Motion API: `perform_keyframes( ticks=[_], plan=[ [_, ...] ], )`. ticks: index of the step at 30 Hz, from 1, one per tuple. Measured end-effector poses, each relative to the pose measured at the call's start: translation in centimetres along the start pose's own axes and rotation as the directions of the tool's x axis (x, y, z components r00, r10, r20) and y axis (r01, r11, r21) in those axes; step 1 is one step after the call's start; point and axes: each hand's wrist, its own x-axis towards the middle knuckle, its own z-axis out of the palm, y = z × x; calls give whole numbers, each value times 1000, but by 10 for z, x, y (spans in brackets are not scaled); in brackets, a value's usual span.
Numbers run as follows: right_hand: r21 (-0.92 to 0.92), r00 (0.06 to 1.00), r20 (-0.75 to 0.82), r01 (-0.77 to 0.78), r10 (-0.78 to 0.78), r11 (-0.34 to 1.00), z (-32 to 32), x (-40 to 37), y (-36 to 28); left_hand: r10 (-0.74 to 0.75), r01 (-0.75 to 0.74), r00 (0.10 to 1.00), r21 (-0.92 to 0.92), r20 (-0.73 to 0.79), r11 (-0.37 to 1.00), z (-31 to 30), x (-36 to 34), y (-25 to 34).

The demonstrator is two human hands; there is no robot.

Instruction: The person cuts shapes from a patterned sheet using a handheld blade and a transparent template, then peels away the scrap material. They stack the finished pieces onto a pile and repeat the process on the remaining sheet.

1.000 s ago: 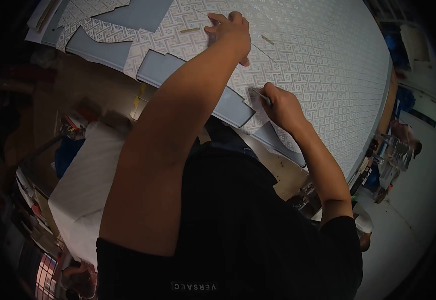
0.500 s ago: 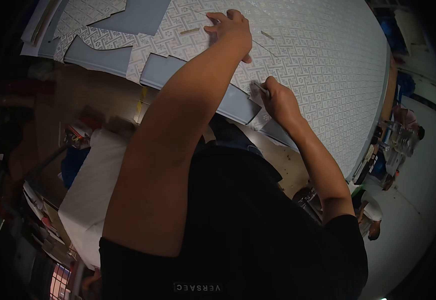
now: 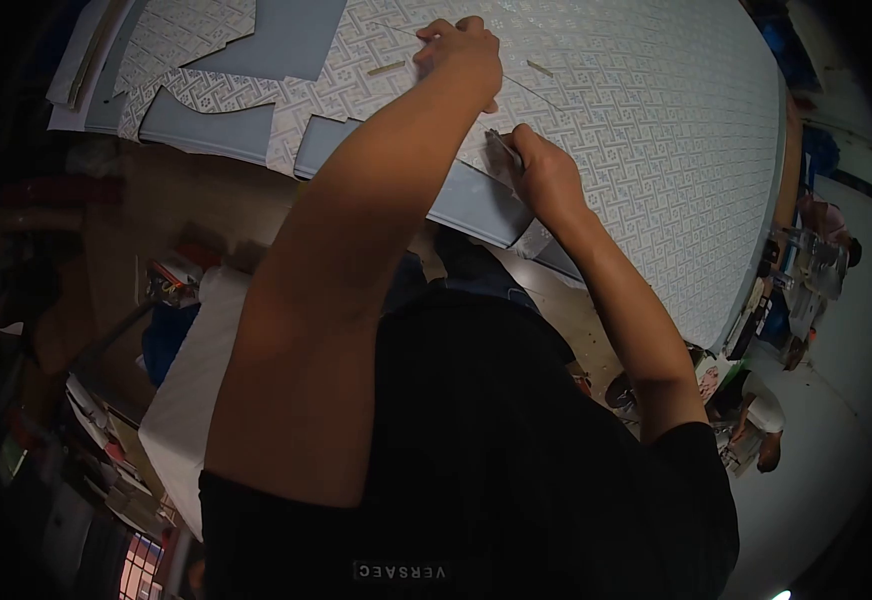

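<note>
Head view looked down over a black shirt [image 3: 516, 470] and two bare arms stretched out to a table [image 3: 778, 190] covered by a wide patterned sheet [image 3: 656, 120]. The left hand [image 3: 461, 55] lay far out on that sheet, knuckles up and fingers bent down onto it, next to a thin pale line [image 3: 531, 92] that ran slantwise across the pattern. Whether those fingers pinched anything I could not tell. A short tan strip [image 3: 386, 68] lay just left of this hand, and a second tan strip [image 3: 539, 68] lay just right of it.

The right hand [image 3: 546, 175] was nearer the body, at the near edge of the sheet, closed around a thin grey tool [image 3: 504, 150]. The tool's tip stuck out from the fist toward the left forearm and met the sheet where the pattern ended against a long grey-blue panel [image 3: 466, 205]. That panel ran along the near edge and passed under the left forearm. More plain grey-blue shapes [image 3: 286, 35] showed at the upper left where pieces of the pattern were cut away, with a curved one [image 3: 206, 120] closest to the edge.

Below the table's edge, on the left, lay a white cloth-covered surface [image 3: 196, 390] among dim clutter. On the right, past the far end of the table, another person [image 3: 826, 235] stood, and one more person [image 3: 761, 445] was bent low close to the floor.
</note>
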Motion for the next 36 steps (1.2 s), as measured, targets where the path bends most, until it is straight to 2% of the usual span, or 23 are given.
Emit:
perform_keyframes(
  ticks=[2, 4, 6, 8, 10, 13, 15, 16, 18, 22, 24, 26, 28, 29, 30, 32, 34, 36],
  plan=[
    [-31, 998, 59, -36, 37, 999, -3, 1, 2, 30, -30, 1000, -24, -6, 999, 1, 0, -13],
    [-23, 998, 60, -7, 9, 1000, -2, 3, 3, 56, -57, 998, -45, -13, 997, 1, 1, -19],
    [-14, 998, 60, 16, -15, 1000, 0, 10, 4, -4, 1, 1000, -119, -25, 993, 5, 2, -18],
    [-18, 992, 25, 126, -126, 992, 4, 21, 4, -51, 49, 998, -94, -23, 994, 8, 5, -17],
    [-1, 986, 11, 166, -166, 986, 10, 35, 2, -106, 104, 994, -69, -30, 992, 4, 4, -21],
    [13, 974, -8, 229, -229, 973, 12, 43, 1, -73, 70, 997, -105, -25, 992, 5, 2, -32],
    [16, 966, -18, 258, -257, 966, 11, 47, 0, 66, -70, 996, -91, -52, 993, 10, 7, -44],
    [21, 968, 14, 252, -252, 968, 8, 47, 2, 66, -70, 996, -86, -52, 994, 16, 12, -53],
    [33, 968, 44, 246, -247, 969, 5, 47, 4, 185, -192, 974, -43, -134, 980, 20, 13, -71],
    [22, 944, 101, 313, -313, 950, 9, 66, 6, 114, -118, 986, -24, -125, 993, 15, 2, -70],
    [40, 929, 116, 348, -350, 937, 10, 82, 6, 78, -93, 979, -74, -190, 993, 16, -1, -74],
    [116, 856, 112, 493, -505, 862, 13, 97, 4, 69, -79, 983, -53, -170, 995, 18, 4, -79],
    [110, 834, 146, 521, -532, 847, 20, 115, -1, 62, -67, 986, -27, -153, 997, 22, 10, -84],
    [100, 803, 194, 555, -563, 826, 23, 121, -6, 88, -90, 983, -3, -158, 996, 25, 12, -87],
    [103, 811, 179, 548, -558, 830, 23, 125, -14, 116, -114, 979, 23, -166, 993, 27, 15, -90],
    [50, 784, 291, 560, -549, 827, 19, 132, -28, 147, -147, 977, 12, -154, 989, 31, 21, -96],
    [87, 781, 240, 575, -577, 814, 19, 136, -27, 176, -179, 974, -4, -146, 984, 25, 22, -108],
    [123, 776, 195, 587, -599, 800, 19, 136, -24, 350, -351, 934, 0, -77, 936, 19, 21, -128]
  ],
)
